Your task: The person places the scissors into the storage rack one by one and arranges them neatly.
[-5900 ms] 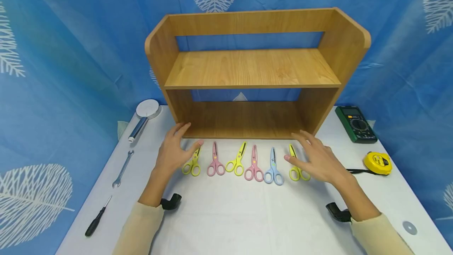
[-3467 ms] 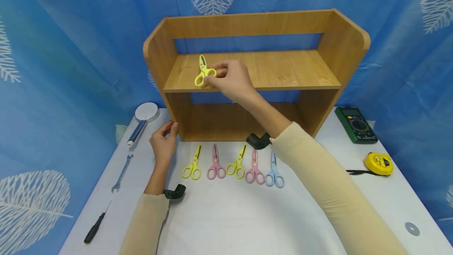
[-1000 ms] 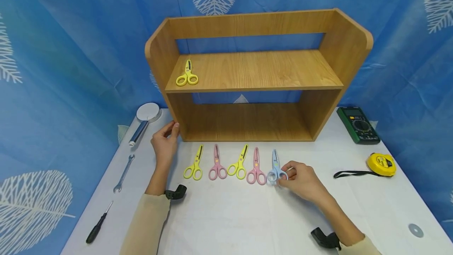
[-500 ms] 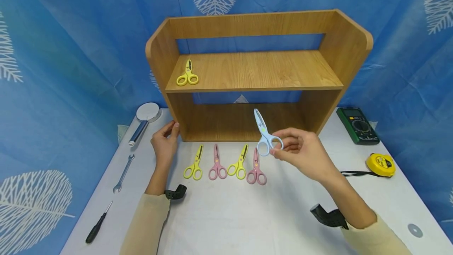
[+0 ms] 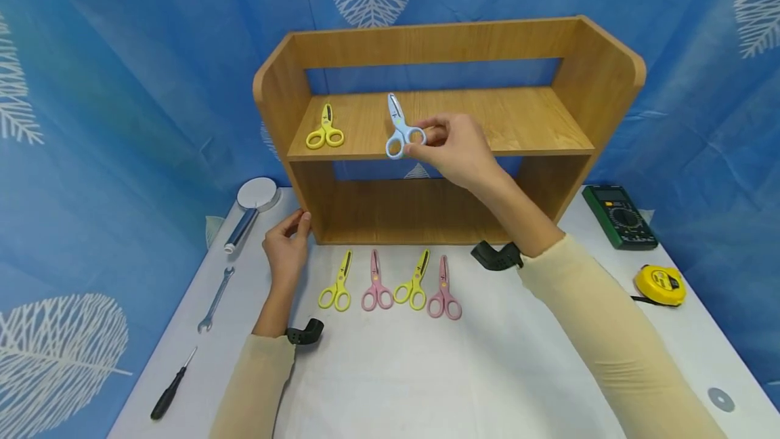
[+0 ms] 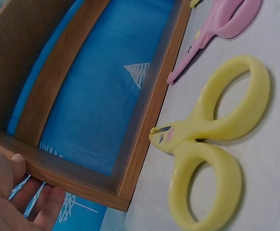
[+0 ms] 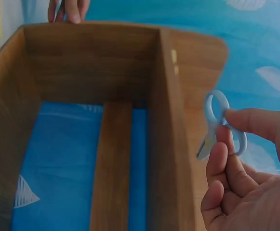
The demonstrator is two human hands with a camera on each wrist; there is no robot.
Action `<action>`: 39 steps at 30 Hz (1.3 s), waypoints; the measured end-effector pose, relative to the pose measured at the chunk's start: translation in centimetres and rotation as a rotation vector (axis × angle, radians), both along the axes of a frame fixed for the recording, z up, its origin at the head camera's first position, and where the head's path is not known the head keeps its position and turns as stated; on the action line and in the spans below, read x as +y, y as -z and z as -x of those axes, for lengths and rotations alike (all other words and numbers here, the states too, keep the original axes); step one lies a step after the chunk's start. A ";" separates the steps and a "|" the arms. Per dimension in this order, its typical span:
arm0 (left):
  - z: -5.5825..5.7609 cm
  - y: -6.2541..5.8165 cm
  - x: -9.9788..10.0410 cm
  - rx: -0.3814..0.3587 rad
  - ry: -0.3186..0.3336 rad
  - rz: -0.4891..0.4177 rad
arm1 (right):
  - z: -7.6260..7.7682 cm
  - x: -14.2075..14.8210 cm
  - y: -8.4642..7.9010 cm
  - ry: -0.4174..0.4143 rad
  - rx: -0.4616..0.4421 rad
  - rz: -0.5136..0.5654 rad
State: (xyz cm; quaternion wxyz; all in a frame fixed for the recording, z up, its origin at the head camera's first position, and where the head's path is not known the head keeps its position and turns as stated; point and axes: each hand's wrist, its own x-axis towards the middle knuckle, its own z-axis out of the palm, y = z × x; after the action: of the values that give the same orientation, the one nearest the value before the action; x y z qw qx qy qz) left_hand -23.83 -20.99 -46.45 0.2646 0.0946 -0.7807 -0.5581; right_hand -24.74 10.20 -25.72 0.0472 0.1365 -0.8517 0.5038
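Note:
My right hand pinches light blue scissors by a handle loop, blades pointing up, in front of the upper board of a wooden shelf. In the right wrist view, the thumb and fingers hold the blue scissors beside the shelf. Yellow scissors lie at the left end of that upper board. My left hand grips the front edge of the shelf's left side panel; the left wrist view shows the fingers along its outer face. Below, yellow scissors and pink scissors lie in a row.
More yellow scissors and pink scissors continue the row on the white table. At left lie a white round-headed tool, a wrench and a screwdriver. At right are a multimeter, tape measure and grey disc.
Yellow scissors were carried from the row's right end to the upper board. The right hand then picked up the blue scissors and raised them. The left hand moved onto the side panel and stays there.

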 end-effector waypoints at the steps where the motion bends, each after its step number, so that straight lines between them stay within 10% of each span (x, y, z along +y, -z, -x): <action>1: 0.1 0.0 0.0 0.001 -0.001 0.008 | 0.7 -0.5 -0.1 0.003 -0.013 0.000; 12: 0.4 0.2 0.7 0.015 0.005 0.029 | 4.7 -4.6 -0.2 -0.003 -0.072 -0.023; 24: 0.6 0.2 1.1 -0.006 0.004 0.040 | 5.0 -4.2 -0.1 -0.033 -0.044 -0.167; 39: -0.1 0.0 0.0 -0.009 -0.018 0.039 | -4.2 4.2 3.5 -0.028 0.083 -0.123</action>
State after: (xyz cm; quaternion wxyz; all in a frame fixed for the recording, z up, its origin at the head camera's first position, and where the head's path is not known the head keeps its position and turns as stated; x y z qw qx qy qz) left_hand -23.76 -21.01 -46.47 0.2679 0.0987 -0.7918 -0.5399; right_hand -20.51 14.45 -29.19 0.0671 0.1720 -0.8763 0.4450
